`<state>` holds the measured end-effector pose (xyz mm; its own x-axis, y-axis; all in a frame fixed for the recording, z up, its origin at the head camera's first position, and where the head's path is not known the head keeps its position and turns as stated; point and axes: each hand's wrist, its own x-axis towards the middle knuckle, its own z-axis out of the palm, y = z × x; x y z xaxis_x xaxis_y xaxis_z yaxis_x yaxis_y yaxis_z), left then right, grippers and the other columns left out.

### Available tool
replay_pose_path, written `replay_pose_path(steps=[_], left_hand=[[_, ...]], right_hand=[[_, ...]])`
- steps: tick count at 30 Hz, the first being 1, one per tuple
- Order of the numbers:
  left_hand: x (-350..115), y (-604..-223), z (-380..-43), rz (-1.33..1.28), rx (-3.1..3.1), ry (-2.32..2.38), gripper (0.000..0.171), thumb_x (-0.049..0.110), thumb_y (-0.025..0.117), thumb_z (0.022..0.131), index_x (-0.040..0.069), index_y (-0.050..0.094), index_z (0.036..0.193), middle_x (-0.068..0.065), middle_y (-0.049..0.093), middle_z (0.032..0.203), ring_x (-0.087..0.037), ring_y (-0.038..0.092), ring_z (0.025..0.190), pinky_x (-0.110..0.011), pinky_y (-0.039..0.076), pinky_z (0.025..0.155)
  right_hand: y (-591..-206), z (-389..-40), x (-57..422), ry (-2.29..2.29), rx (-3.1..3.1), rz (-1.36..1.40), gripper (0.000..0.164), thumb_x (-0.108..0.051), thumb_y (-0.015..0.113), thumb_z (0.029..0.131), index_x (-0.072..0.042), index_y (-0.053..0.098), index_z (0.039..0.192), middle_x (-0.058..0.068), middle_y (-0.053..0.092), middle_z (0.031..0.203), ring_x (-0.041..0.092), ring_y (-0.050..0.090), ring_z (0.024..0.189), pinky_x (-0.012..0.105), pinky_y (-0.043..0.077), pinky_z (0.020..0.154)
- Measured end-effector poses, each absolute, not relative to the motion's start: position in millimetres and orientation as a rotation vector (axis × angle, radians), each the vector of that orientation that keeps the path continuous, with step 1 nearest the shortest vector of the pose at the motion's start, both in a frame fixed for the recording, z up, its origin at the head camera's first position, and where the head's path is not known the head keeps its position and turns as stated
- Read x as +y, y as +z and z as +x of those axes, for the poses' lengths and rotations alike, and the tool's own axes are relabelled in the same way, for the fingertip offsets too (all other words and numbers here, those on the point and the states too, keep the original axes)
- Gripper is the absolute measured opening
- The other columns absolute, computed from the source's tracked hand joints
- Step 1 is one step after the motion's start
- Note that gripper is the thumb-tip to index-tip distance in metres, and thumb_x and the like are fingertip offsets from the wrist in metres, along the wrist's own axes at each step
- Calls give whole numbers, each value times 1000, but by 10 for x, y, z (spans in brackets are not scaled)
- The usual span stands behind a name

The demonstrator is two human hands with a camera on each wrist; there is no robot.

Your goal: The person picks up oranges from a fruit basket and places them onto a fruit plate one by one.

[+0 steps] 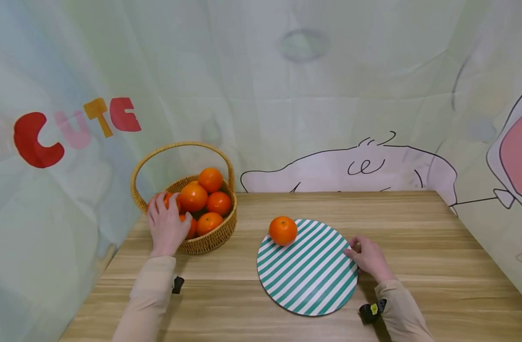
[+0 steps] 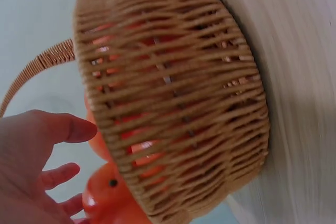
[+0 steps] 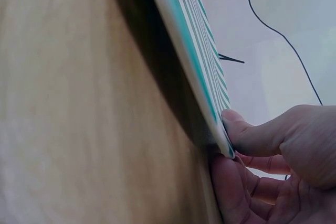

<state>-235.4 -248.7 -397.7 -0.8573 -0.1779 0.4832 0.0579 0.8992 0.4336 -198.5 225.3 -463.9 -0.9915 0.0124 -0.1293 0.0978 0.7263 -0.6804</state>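
Observation:
My left hand [image 1: 164,225] is over the left side of a wicker basket [image 1: 213,237], its fingers spread above the oranges inside. In the left wrist view the thumb comes near the basket rim, and the other fingers are beside an orange [image 2: 113,195]; whether they touch it is hard to tell. Several more oranges [image 1: 194,197] fill the basket. At the right edge of a round green-and-white striped plate [image 1: 308,270], my right hand [image 1: 367,256] pinches the rim, thumb on top and fingers beneath. A single orange [image 1: 283,231] sits on the plate's far left part.
The basket's tall arched handle [image 1: 184,144] rises behind my left hand. Everything stands on a wooden table [image 1: 226,299]. A printed curtain [image 1: 261,95] hangs along the table's back edge and both sides.

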Motion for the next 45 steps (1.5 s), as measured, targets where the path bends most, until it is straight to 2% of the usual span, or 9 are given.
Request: replay_pose_path(steps=[5,11,14,18,22,28,35,40,45], left_hand=[[-2531,-3949,-2361,154,-2601,-626,58,12,65,87,1,44,140,-29,21,156,-55,12,145,-74,18,112],[-2582,-3856,-2370,201,-2690,-544,72,10,66,88,-4,32,149,-46,14,152,-65,15,138,-74,21,111],[-2590,-3835,-2385,211,-2703,-462,74,7,68,86,-5,30,149,-52,18,145,-66,21,132,-72,25,109],[-2579,-3845,-2414,226,-2675,-334,72,4,72,84,-3,34,146,-50,28,136,-65,35,120,-69,36,99],[-2590,-3856,-2437,231,-2671,-292,72,5,73,85,0,35,146,-48,27,136,-64,42,112,-68,41,92],[-2613,-3882,-2439,203,-2651,-305,71,7,74,86,2,37,146,-48,28,134,-64,39,111,-68,40,91],[-2615,-3959,-2426,147,-2633,-336,66,9,72,89,10,40,147,-46,29,133,-65,31,117,-73,38,90],[-2608,-3988,-2409,118,-2600,-335,65,11,72,89,13,41,147,-45,28,137,-66,38,114,-73,41,89],[-2569,-4015,-2381,96,-2537,-398,60,15,70,93,17,43,146,-42,25,141,-63,41,109,-71,44,81]], right_hand=[[-4644,-1989,2252,-1130,2798,94,24,-14,65,96,4,57,111,14,62,85,20,56,68,30,50,56],[-4645,-1992,2254,-1132,2802,88,23,-14,64,97,4,57,110,13,62,84,19,56,68,30,50,55],[-4644,-1993,2257,-1133,2809,83,23,-14,64,96,4,57,110,14,62,85,20,57,69,30,51,55],[-4636,-1994,2255,-1124,2804,94,24,-14,65,96,4,57,111,14,62,86,20,56,70,30,51,56],[-4630,-1993,2253,-1116,2811,84,24,-14,65,96,4,57,110,14,62,86,20,56,70,30,49,56],[-4630,-1989,2258,-1121,2826,61,24,-14,65,96,4,57,109,14,62,85,19,56,68,30,48,55],[-4624,-1983,2259,-1120,2824,60,24,-14,65,96,4,57,109,14,62,85,20,56,69,30,48,56],[-4624,-1979,2256,-1109,2830,66,24,-14,66,96,4,57,109,15,63,86,21,56,71,29,46,58],[-4627,-1978,2251,-1107,2829,76,24,-14,65,96,3,57,109,14,62,86,21,56,71,29,47,58]])
